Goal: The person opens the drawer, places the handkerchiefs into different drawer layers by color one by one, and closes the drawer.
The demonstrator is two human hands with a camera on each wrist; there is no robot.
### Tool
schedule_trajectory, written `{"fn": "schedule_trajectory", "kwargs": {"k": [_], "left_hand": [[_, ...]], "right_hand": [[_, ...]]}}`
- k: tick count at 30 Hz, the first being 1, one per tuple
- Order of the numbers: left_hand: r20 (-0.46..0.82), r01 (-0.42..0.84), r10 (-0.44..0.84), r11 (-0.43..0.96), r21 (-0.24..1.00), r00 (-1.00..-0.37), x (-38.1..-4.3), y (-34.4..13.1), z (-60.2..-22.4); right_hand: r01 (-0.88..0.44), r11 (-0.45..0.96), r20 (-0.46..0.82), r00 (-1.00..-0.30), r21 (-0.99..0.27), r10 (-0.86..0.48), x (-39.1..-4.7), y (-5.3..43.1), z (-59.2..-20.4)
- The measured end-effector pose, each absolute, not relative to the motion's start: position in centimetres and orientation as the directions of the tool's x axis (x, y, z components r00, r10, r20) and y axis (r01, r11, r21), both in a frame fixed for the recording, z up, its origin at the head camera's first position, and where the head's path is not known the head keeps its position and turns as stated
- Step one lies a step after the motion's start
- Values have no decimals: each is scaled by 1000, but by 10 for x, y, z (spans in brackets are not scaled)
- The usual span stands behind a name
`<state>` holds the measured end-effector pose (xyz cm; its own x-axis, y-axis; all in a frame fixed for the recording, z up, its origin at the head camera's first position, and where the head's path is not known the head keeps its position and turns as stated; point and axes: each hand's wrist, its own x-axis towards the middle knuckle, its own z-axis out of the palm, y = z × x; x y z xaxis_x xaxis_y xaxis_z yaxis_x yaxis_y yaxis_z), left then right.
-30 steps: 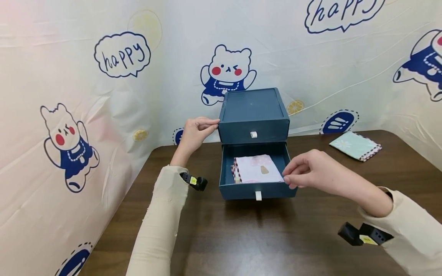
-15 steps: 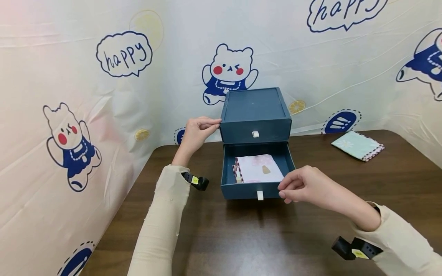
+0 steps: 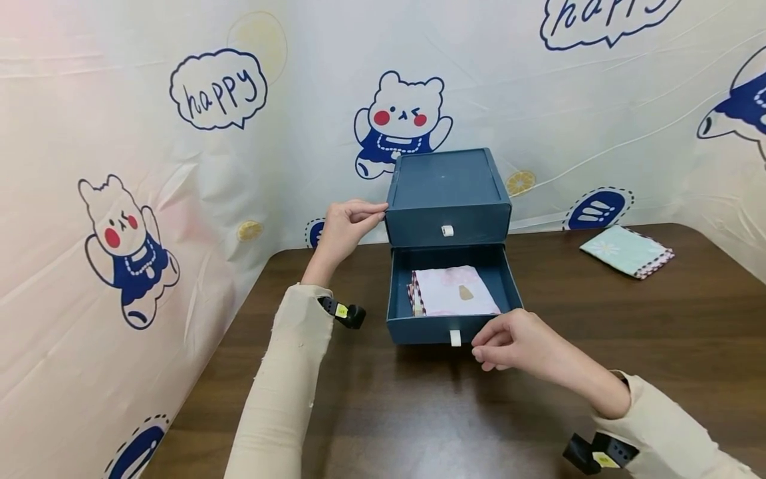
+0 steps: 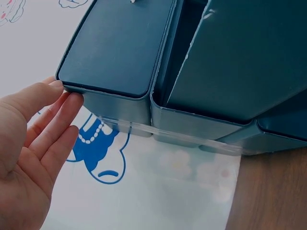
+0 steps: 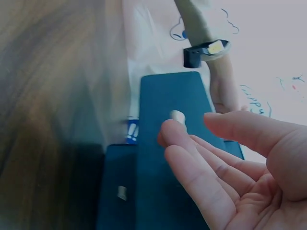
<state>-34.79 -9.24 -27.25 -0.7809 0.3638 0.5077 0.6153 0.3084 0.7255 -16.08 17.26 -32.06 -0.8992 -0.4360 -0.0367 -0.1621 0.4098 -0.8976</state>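
A dark blue drawer box (image 3: pixel 445 179) stands at the back of the table, with one drawer (image 3: pixel 419 330) pulled out below the top one. Inside that drawer lies a folded pale pink cloth (image 3: pixel 445 293) with a checkered edge. My left hand (image 3: pixel 347 229) pinches the box's upper front left corner between thumb and fingertips, seen close in the left wrist view. My right hand (image 3: pixel 517 339) is in front of the pulled-out drawer, right of its white tab (image 3: pixel 455 338). In the right wrist view its fingers (image 5: pixel 192 172) bend loosely, with a gap to the thumb and nothing held.
A folded mint cloth (image 3: pixel 625 251) lies on the brown table (image 3: pixel 371 412) at the back right. A printed curtain (image 3: pixel 311 133) hangs behind and along the left. Another drawer front (image 5: pixel 117 177) shows below the pulled-out one in the right wrist view.
My right hand has moved left and down, from the drawer's right front corner to near its white tab. The left hand stays at the box's corner; the drawer looks equally far out.
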Motion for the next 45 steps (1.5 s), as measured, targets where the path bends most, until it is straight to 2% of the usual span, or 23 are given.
{"fn": "schedule_trajectory", "kwargs": {"k": [10, 16, 27, 45], "left_hand": [[507, 609, 356, 299, 734, -785, -348, -91, -272], [507, 607, 351, 295, 738, -787, -346, -91, -273], [517, 618, 355, 290, 731, -779, -347, -91, -274], [515, 618, 359, 293, 729, -778, -348, -92, -274]], "right_hand": [[-124, 397, -57, -908, -909, -414, -166, 161, -335], [-146, 421, -41, -914, -896, -404, -169, 155, -340], [-160, 402, -14, -918, -902, -397, -174, 154, -335], [-215, 456, 4, -907, -864, -421, -196, 157, -328]]}}
